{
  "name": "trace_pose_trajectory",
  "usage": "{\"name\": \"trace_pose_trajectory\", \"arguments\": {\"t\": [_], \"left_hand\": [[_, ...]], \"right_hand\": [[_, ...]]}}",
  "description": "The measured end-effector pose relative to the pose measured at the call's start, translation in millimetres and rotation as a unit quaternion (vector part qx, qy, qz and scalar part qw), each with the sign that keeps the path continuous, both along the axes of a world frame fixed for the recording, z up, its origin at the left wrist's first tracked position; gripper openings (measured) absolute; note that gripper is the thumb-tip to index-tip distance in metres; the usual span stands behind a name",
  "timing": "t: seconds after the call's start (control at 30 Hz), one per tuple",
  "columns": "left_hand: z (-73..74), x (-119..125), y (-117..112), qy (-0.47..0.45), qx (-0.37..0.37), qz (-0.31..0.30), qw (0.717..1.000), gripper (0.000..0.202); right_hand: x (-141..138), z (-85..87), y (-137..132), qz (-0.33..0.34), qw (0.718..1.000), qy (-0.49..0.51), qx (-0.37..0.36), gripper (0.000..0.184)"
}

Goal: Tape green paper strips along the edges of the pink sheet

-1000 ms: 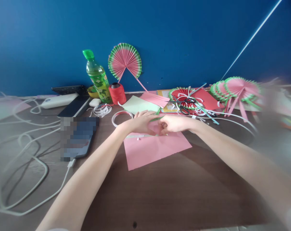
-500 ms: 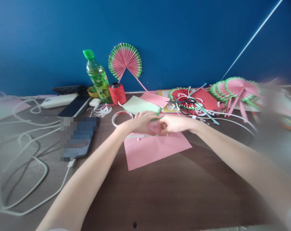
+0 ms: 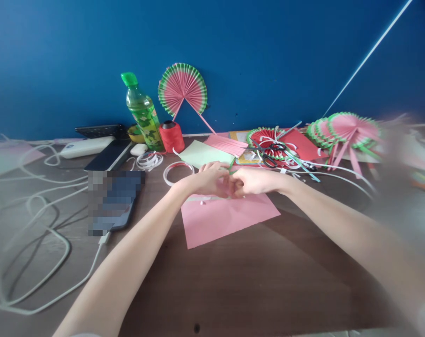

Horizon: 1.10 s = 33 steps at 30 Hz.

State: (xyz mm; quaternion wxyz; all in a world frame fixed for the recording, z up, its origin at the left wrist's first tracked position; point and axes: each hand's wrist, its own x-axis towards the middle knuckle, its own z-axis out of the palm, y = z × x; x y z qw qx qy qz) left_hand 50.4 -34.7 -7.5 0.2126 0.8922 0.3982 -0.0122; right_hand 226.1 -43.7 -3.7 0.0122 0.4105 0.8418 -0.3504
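A pink sheet of paper (image 3: pixel 229 220) lies on the brown table, its far part under my two hands. My left hand (image 3: pixel 211 179) rests over its far left part, fingers bent round toward the other hand. My right hand (image 3: pixel 256 180) is curled in a pinch beside it, so the fingertips of both hands meet. Whatever they pinch is hidden by the fingers. A narrow pale green strip (image 3: pixel 194 198) with a small white scrap (image 3: pixel 203 202) shows on the sheet near my left wrist. Behind the hands lies a light green sheet (image 3: pixel 203 154).
A white tape ring (image 3: pixel 179 173) lies left of the hands; red thread (image 3: pixel 172 137) and a green bottle (image 3: pixel 144 114) stand behind. Scissors (image 3: pixel 270 160) lie among paper strips. A pleated fan (image 3: pixel 183 89) leans on the blue wall. A phone (image 3: pixel 117 201) and cables are at left.
My left hand's fingers have drawn in to the right, closing the gap to my right fingertips. My right hand and the pink sheet have hardly moved.
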Motion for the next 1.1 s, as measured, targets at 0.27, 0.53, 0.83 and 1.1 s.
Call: {"name": "trace_pose_trajectory", "arguments": {"t": [0.27,0.53,0.83,1.1], "left_hand": [[-3.1,-2.2,3.0,0.016,0.006,-0.017,1.000,0.022],[-7.6,-4.7,6.1,0.015,0.012,-0.023,1.000,0.021],[-5.0,-5.2,4.4,0.013,-0.001,-0.020,1.000,0.020],[-6.8,-6.8,6.4,-0.009,0.000,-0.023,1.000,0.015]], "right_hand": [[1.6,-3.1,1.8,-0.007,1.000,-0.003,-0.010,0.018],[1.4,-0.7,1.8,-0.002,1.000,-0.001,-0.030,0.017],[2.5,0.3,2.4,-0.002,0.999,0.000,-0.033,0.014],[4.4,-1.9,5.5,0.012,0.999,0.013,-0.041,0.016]]}}
